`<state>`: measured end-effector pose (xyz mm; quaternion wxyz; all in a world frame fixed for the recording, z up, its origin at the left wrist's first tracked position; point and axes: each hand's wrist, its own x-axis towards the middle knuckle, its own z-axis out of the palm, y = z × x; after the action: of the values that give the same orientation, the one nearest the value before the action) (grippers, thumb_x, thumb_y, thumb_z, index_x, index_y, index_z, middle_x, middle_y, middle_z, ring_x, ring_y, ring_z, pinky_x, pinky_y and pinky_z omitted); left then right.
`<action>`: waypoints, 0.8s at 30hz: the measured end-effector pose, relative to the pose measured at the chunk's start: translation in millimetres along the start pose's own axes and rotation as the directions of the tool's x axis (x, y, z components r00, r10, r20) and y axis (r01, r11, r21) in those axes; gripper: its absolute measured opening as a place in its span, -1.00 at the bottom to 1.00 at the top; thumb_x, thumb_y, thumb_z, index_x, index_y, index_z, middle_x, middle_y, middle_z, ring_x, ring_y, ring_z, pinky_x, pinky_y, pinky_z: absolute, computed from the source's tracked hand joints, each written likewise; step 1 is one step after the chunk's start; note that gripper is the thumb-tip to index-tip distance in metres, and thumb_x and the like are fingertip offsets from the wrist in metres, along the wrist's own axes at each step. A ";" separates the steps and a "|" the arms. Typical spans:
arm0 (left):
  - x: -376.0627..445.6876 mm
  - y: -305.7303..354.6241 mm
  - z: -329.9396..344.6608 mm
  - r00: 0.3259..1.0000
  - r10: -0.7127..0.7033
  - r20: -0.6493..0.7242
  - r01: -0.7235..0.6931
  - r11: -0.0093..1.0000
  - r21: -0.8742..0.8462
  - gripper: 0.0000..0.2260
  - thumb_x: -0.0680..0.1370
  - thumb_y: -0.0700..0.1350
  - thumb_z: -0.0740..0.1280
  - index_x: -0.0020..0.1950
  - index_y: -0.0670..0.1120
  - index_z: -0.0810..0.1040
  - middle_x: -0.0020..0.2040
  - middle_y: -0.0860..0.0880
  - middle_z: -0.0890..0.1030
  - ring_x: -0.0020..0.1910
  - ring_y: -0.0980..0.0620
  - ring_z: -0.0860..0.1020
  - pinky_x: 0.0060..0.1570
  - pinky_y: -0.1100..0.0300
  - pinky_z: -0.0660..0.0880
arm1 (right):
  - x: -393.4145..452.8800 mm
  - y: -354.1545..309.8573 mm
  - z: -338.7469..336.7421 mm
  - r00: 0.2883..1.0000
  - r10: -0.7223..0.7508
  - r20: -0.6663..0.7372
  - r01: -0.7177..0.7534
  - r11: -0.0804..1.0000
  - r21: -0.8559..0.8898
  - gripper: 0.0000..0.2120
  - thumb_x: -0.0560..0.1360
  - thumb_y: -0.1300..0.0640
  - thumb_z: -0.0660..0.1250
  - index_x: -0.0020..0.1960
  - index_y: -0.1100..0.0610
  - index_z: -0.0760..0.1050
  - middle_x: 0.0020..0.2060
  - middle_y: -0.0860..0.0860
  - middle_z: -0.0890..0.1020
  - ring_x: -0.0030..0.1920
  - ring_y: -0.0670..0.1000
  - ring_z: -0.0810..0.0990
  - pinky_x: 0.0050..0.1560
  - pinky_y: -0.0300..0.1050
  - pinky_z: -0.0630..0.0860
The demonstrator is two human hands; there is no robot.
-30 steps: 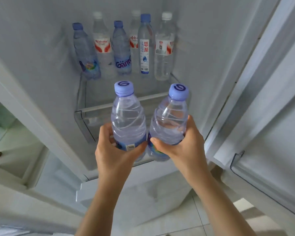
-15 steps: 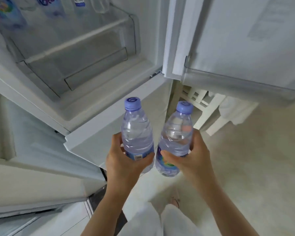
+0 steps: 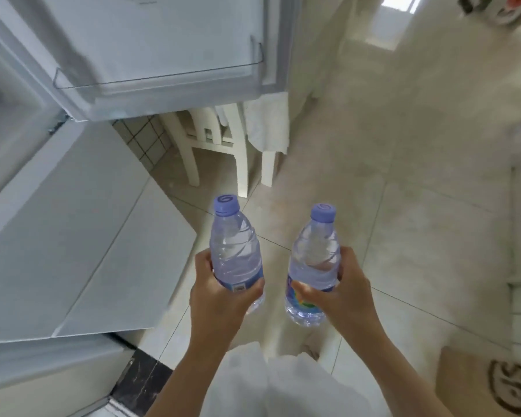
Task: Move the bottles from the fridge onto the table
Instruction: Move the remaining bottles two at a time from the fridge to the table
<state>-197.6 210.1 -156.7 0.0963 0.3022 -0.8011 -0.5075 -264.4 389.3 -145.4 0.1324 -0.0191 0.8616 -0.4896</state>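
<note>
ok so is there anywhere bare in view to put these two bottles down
No table shows. Bare floor tiles stretch ahead and right, bordered by the chair, the open fridge door and a mat. It is crowded at left by the fridge. Left hand and right hand each grip a bottle.

Two bottles are held upright side by side above the floor, the left bottle in the left hand, the right bottle in the right hand. The open fridge door lies ahead to the left, with a chair just behind it. A mat lies on the floor at the near right.
</note>
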 end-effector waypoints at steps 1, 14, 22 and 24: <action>-3.8 7.0 20.6 1.000 0.001 0.028 -0.001 1.000 -0.010 -0.31 0.23 -0.11 0.64 0.25 -0.09 0.38 0.07 -0.04 0.57 -0.02 -0.07 0.58 -0.10 0.24 0.57 | -0.1 12.8 -21.3 1.000 0.016 -0.026 -0.015 1.000 0.018 -0.36 0.19 0.09 0.62 0.14 0.00 0.34 -0.12 -0.20 0.54 -0.12 -0.15 0.56 -0.24 -0.50 0.45; -33.4 81.9 206.5 0.961 0.108 0.254 -0.124 0.991 0.048 -0.33 0.20 -0.05 0.64 0.17 -0.01 0.34 -0.07 0.25 0.48 -0.13 0.19 0.55 -0.20 0.45 0.44 | 20.5 123.6 -187.5 0.940 0.229 -0.251 -0.188 0.966 0.178 -0.37 0.19 0.13 0.63 0.14 0.02 0.37 -0.08 -0.12 0.58 -0.07 -0.02 0.60 -0.22 -0.36 0.51; 22.8 119.3 269.5 0.953 0.125 0.277 -0.152 0.985 0.078 -0.30 0.20 -0.04 0.65 0.21 0.01 0.36 -0.04 0.27 0.50 -0.10 0.18 0.56 -0.13 0.31 0.49 | 94.0 137.5 -227.3 0.924 0.278 -0.263 -0.216 0.946 0.242 -0.36 0.19 0.13 0.63 0.15 0.01 0.38 -0.06 -0.12 0.60 -0.06 -0.05 0.60 -0.14 -0.31 0.50; 47.5 129.3 286.9 0.951 0.133 0.281 -0.159 0.985 0.072 -0.28 0.20 -0.06 0.65 0.26 -0.05 0.38 0.00 0.12 0.56 -0.08 0.05 0.58 -0.08 0.19 0.55 | 122.3 138.2 -235.5 0.926 0.276 -0.256 -0.215 0.946 0.242 -0.36 0.18 0.11 0.63 0.13 -0.02 0.37 -0.07 -0.19 0.58 -0.07 -0.09 0.60 -0.17 -0.34 0.50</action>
<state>-417.8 438.1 -185.0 0.0071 0.1730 -0.8498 -0.4979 -427.1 638.7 -174.0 0.0679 0.1746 0.8106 -0.5548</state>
